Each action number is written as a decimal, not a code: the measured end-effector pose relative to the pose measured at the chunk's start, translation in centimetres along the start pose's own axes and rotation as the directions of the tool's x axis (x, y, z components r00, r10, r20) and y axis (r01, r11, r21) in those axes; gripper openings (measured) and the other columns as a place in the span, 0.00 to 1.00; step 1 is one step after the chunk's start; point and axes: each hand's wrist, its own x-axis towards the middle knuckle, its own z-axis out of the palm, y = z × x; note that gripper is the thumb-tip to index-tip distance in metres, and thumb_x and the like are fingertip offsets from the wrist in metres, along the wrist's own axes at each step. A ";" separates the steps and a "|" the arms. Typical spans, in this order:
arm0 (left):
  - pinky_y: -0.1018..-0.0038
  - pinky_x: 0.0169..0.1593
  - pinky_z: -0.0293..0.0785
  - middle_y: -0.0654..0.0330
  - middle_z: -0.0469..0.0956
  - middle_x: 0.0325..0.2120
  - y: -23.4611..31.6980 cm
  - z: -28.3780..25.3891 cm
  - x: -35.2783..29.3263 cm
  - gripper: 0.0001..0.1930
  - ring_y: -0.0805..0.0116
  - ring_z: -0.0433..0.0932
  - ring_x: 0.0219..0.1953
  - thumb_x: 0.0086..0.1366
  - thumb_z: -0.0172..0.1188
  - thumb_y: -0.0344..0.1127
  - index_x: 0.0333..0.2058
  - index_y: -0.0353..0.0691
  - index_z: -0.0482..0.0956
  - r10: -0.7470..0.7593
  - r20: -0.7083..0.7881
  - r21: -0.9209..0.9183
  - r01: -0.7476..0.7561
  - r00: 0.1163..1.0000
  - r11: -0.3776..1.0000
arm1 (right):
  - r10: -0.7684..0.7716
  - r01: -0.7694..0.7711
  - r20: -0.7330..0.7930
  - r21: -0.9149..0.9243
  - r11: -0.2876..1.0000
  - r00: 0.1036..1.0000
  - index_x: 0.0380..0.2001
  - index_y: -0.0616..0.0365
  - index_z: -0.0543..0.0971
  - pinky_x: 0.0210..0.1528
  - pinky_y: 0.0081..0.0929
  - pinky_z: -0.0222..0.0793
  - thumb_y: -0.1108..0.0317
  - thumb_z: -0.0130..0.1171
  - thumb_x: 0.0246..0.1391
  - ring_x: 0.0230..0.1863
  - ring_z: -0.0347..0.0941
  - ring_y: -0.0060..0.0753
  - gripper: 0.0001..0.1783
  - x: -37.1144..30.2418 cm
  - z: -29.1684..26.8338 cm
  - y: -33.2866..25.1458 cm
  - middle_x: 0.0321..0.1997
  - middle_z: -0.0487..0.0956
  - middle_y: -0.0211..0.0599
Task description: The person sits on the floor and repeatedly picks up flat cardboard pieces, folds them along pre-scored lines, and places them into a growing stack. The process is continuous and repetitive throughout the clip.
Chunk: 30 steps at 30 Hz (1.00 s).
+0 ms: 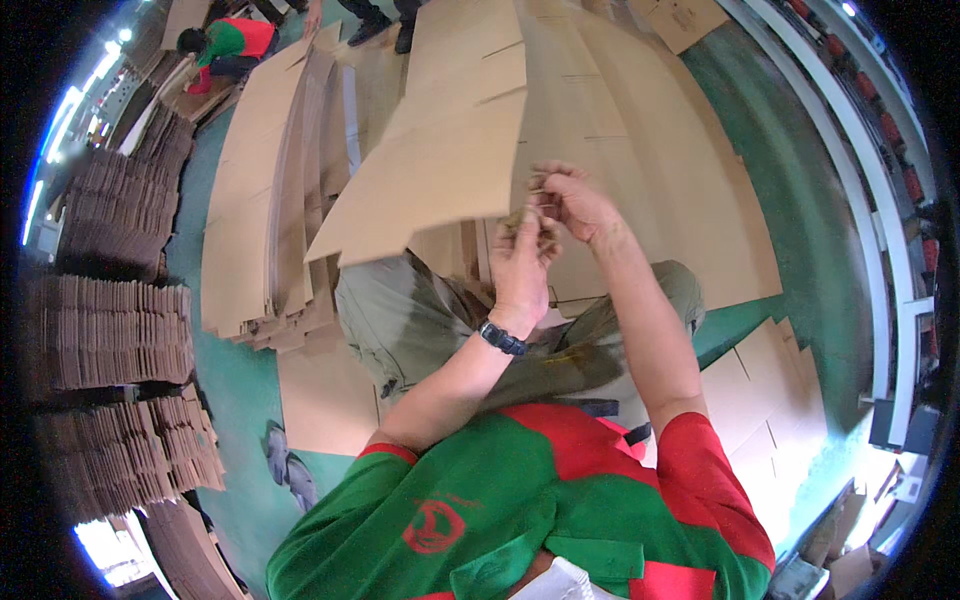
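Note:
My left hand [521, 262], with a dark watch [502, 338] on its wrist, is raised over my lap, fingers curled together. Just above and to its right, my right hand [580, 205] pinches with its fingertips close to those of the left. Something small and dark seems to be between the two hands; it is too blurred to name. The corner of a long brown cardboard sheet [425, 180] ends right beside my fingers, and I cannot tell whether they touch it. Under the right hand lies a wide flat cardboard sheet [690, 190].
A stack of cardboard sheets [250, 200] stands at the left. Bundles of folded cardboard [118, 335] line the far left. More cardboard [765, 400] lies at the right, near a metal frame [905, 290]. A grey cloth [290, 470] is on the green floor. Another person [235, 45] bends at upper left.

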 end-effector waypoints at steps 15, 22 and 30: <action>0.78 0.40 0.74 0.61 0.80 0.34 14.5 -7.8 1.6 0.11 0.77 0.77 0.34 0.67 0.58 0.33 0.45 0.34 0.76 0.398 0.287 0.758 -0.461 0.871 0.462 | 0.157 -0.318 -0.405 -0.368 0.874 0.901 0.68 0.56 0.51 0.36 0.37 0.77 0.39 0.63 0.48 0.44 0.74 0.43 0.54 4.6 4.2 12.7 0.59 0.66 0.56; 0.79 0.41 0.73 0.60 0.80 0.34 13.7 -11.5 1.6 0.11 0.76 0.77 0.35 0.66 0.59 0.34 0.43 0.34 0.77 0.559 0.315 0.857 -0.483 0.767 0.180 | 0.340 -0.468 -0.423 -0.250 0.847 0.840 0.60 0.63 0.62 0.25 0.30 0.72 0.48 0.66 0.49 0.38 0.74 0.35 0.43 7.4 2.6 19.5 0.47 0.73 0.50; 0.78 0.41 0.72 0.61 0.80 0.30 13.5 -11.1 2.4 0.11 0.77 0.77 0.33 0.66 0.60 0.34 0.42 0.34 0.77 0.504 0.264 0.816 -0.469 0.822 0.338 | 0.299 -0.476 -0.469 -0.322 0.818 0.831 0.18 0.66 0.78 0.21 0.34 0.70 0.60 0.66 0.44 0.20 0.75 0.33 0.17 12.5 1.3 24.6 0.18 0.78 0.40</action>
